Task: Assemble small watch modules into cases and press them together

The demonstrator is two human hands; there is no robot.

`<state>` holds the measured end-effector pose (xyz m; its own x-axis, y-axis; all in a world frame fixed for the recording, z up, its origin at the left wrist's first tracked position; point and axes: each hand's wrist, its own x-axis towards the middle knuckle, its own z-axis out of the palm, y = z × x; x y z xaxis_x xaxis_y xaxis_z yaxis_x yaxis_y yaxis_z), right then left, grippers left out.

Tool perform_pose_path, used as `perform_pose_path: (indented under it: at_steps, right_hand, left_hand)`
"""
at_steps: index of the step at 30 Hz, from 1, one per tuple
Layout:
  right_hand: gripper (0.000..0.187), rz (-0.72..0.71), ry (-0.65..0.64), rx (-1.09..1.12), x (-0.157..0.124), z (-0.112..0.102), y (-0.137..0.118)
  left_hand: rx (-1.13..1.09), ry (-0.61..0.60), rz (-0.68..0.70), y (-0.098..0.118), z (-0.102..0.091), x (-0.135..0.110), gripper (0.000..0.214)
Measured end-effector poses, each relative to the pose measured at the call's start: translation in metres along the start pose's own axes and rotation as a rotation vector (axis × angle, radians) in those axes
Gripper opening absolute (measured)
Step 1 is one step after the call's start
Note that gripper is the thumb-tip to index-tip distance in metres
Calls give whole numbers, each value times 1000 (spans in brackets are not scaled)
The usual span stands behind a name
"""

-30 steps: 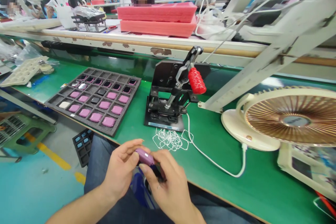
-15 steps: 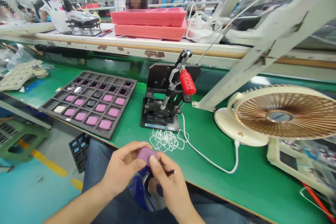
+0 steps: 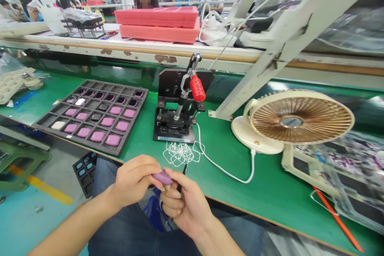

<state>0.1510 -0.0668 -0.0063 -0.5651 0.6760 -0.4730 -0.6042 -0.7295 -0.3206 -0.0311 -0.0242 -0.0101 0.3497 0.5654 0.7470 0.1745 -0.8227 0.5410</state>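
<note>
Over my lap at the bench's front edge, a small purple watch case is tilted between my two hands. My left hand pinches its left end between thumb and fingers. The thumb of my right hand touches its right end. A thin black pen-like tool is gripped in my right hand, its tip pointing up; its lower part is hidden by the fingers. On the bench to the left lies a grey foam tray with several purple cases, some black ones and a whitish one in its pockets.
Behind my hands stand a black toggle-clamp press with a red handle and a tangle of white cord. A cream fan and its white cable are to the right. Red foam blocks sit on the shelf; a person is behind them.
The purple case has turned from showing its broad face to nearly edge-on. My right fingers have curled in below it, and the black tool now points upward. The view has shifted slightly right.
</note>
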Motion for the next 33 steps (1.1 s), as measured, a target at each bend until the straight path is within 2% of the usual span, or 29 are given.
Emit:
perform_pose_path:
  at_steps: [3, 6, 9, 11, 12, 13, 14, 16, 17, 18, 20, 22, 25, 27, 31, 33]
  right_hand:
    - [63, 1, 40, 59, 2, -1, 2]
    - [69, -28, 98, 7, 2, -3, 6]
    - [69, -86, 153, -229, -4, -7, 4]
    - [65, -176, 179, -548, -14, -8, -10]
    - [65, -293, 216, -745, -21, -7, -22]
    - [64, -473, 277, -944, -28, -4, -36]
    - [60, -708, 356, -1130, -36, 1, -54]
    - [39, -1241, 504, -1425, -46, 16, -91]
    - [29, -1464, 541, -1557, -49, 26, -110]
    - [31, -1631, 545, -1698, -48, 35, -126]
    - [45, -1813, 488, -1976, -42, 51, -154]
    - [40, -1912, 412, -2145, -31, 61, -172]
    - [22, -2033, 290, -2185, -18, 72, -188]
    - [19, -2031, 302, -2113, -14, 85, -197]
    - [24, -2053, 579, -1796, -18, 115, -209]
    - [28, -2062, 751, -1646, -21, 110, -201]
  left_hand:
    - [-11, -15, -39, -1, 2, -2, 30]
    - [36, -151, 1, -5, -2, -5, 33]
    - [92, -266, 79, -10, -8, -6, 40]
    - [87, -241, 66, -15, -10, -3, 39]
    - [76, -209, 32, -18, -9, 1, 37]
    - [68, -182, -14, -22, -6, 6, 34]
    - [72, -172, -69, -26, -2, 12, 29]
    - [120, -205, -164, -36, 9, 26, 20]
    - [154, -235, -198, -42, 16, 33, 16]
    - [188, -266, -222, -47, 22, 38, 13]
    - [235, -296, -254, -56, 33, 46, 11]
    - [257, -303, -273, -64, 38, 46, 12]
    - [258, -327, -294, -71, 36, 41, 15]
    - [242, -344, -302, -76, 32, 39, 15]
    - [195, -329, -329, -81, 24, 42, 16]
    - [164, -283, -342, -80, 20, 42, 17]
